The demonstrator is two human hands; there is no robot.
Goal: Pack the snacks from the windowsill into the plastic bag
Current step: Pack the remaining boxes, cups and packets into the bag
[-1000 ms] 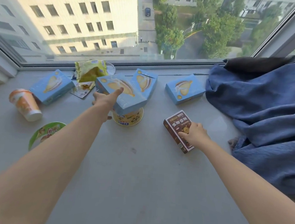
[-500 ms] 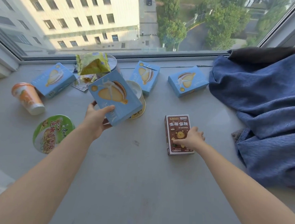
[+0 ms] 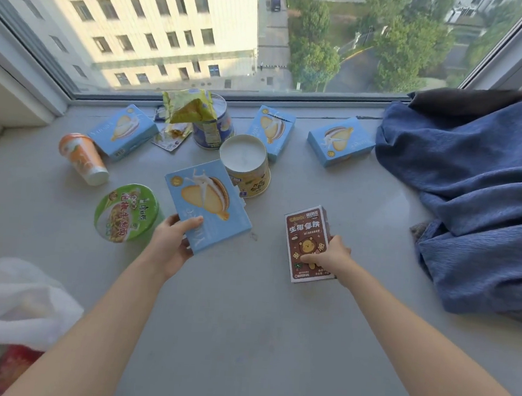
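Grey windowsill (image 3: 243,321) under the big window holds many snacks. A person's left hand (image 3: 170,247) grips the near corner of a lifted blue box (image 3: 209,206), whose long side points away toward the glass. Low on the left sits the plastic bag (image 3: 11,300), nearer this hand. The right hand (image 3: 326,259) pinches a brown box (image 3: 307,242). A moment ago the blue box was farther off over the cups, and the brown box lay flat; now it tips up.

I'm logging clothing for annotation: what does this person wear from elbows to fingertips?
Nothing visible. The left forearm and right forearm are bare, with no sleeve in frame. The left grip and right grip show no gloves, rings or wristbands.
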